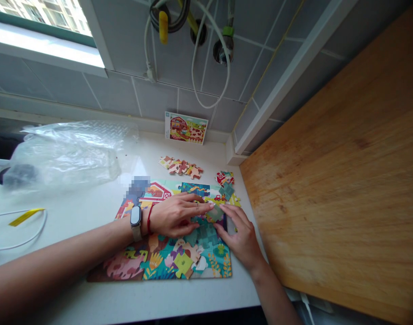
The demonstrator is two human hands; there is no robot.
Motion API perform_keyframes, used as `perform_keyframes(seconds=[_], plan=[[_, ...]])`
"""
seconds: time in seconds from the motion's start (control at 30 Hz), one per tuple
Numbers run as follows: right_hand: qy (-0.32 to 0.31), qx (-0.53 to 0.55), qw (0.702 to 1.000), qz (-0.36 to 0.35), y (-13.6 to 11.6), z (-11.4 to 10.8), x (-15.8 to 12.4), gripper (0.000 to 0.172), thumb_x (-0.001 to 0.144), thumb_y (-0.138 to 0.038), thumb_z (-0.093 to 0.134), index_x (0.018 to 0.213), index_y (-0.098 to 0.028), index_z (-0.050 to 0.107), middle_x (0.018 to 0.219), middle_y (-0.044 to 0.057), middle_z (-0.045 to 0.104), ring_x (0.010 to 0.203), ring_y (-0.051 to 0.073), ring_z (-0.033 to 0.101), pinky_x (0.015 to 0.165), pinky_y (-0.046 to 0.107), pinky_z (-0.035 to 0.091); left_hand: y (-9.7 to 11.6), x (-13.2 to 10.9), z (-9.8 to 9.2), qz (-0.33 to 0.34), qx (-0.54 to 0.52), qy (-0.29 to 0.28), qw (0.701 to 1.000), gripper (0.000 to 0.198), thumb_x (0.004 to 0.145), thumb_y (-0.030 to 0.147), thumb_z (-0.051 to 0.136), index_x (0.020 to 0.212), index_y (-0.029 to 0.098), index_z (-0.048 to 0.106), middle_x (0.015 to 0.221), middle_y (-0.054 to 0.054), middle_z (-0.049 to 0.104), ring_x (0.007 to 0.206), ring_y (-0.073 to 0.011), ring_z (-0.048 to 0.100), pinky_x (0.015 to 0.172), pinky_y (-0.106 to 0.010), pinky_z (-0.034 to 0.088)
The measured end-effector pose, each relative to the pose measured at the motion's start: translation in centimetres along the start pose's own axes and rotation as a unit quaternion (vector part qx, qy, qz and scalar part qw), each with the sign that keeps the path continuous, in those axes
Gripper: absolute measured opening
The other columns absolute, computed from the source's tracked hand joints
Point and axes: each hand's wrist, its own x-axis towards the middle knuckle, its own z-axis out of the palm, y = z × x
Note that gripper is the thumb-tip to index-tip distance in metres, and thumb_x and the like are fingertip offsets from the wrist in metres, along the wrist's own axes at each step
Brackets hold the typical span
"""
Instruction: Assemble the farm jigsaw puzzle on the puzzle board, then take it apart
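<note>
Across the white worktop (199,295), a farm jigsaw puzzle (165,267) lies partly assembled. Over it, the left hand (174,215) rests with fingers (196,204) flat and unclenched, while the right hand (240,239) touches a loose teal piece (215,213) with spread, ungripping fingers (230,214).

A clear plastic bag (66,155) is lying at the back left corner of the counter (192,298), with a dark lump (19,175) showing through, too blurry to tell what. A white cord (23,234) is curling near the left edge, and a wooden board (328,180) is lying along the right edge.

No legible words or numbers (yellow cable tag (26,217) too small to read)
</note>
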Motion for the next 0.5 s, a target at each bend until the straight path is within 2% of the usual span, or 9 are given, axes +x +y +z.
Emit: perform_keyframes(seconds=[0.07,0.13,0.2,0.27,0.33,0.5], plan=[[0.001,-0.015,1.000,-0.002,0.0,0.1,0.0,0.047,0.096,-0.022,0.072,0.143,-0.029,0.064,0.129,0.010,0.073,0.121,0.028,0.070,0.104,0.046,0.061,-0.1,-0.1,0.2,-0.023,0.015,0.021,0.999,0.070,0.100,0.024,0.059,0.166,0.019,0.036,0.133,-0.015,0.073,0.124,-0.0301,0.067,0.099,-0.047,0.062],[0.014,-0.024,1.000,-0.003,0.0,0.2,0.0,0.048,0.097,-0.021,0.069,0.144,-0.027,0.063,0.130,0.011,0.072,0.122,0.028,0.068,0.105,0.046,0.060,-0.4,-0.2,0.4,-0.095,0.043,0.078,0.991,0.056,0.103,0.026,0.058,0.158,0.020,0.049,0.128,-0.015,0.074,0.116,-0.0276,0.070,0.094,-0.044,0.064],[0.031,-0.028,0.999,0.000,0.1,0.2,0.0,0.046,0.098,-0.019,0.066,0.143,-0.026,0.063,0.130,0.011,0.071,0.123,0.027,0.067,0.105,0.045,0.059,-0.9,-0.3,0.5,-0.190,0.076,0.150,0.967,0.043,0.106,0.030,0.057,0.148,0.020,0.061,0.120,-0.014,0.076,0.106,-0.0247,0.073,0.089,-0.041,0.064],[0.038,-0.030,0.999,0.001,0.3,0.3,0.0,0.041,0.098,-0.017,0.064,0.139,-0.026,0.066,0.127,0.010,0.071,0.121,0.026,0.067,0.105,0.045,0.059,-1.4,-0.4,0.6,-0.250,0.099,0.189,0.944,0.038,0.107,0.035,0.057,0.140,0.020,0.068,0.112,-0.013,0.076,0.098,-0.0229,0.074,0.086,-0.039,0.065],[0.035,-0.029,0.999,0.002,0.4,0.4,0.0,0.036,0.098,-0.017,0.063,0.133,-0.026,0.069,0.125,0.009,0.072,0.120,0.026,0.066,0.104,0.044,0.059,-1.8,-0.6,0.6,-0.271,0.117,0.185,0.937,0.035,0.107,0.039,0.059,0.135,0.022,0.072,0.112,-0.012,0.076,0.096,-0.0228,0.074,0.085,-0.039,0.065],[0.031,-0.022,0.999,0.002,0.4,0.5,0.1,0.026,0.099,-0.017,0.063,0.122,-0.025,0.072,0.121,0.009,0.072,0.117,0.026,0.066,0.102,0.044,0.059,-2.0,-0.7,0.8,-0.272,0.134,0.149,0.941,0.032,0.104,0.042,0.064,0.127,0.024,0.078,0.115,-0.012,0.075,0.098,-0.0260,0.075,0.088,-0.044,0.065]])
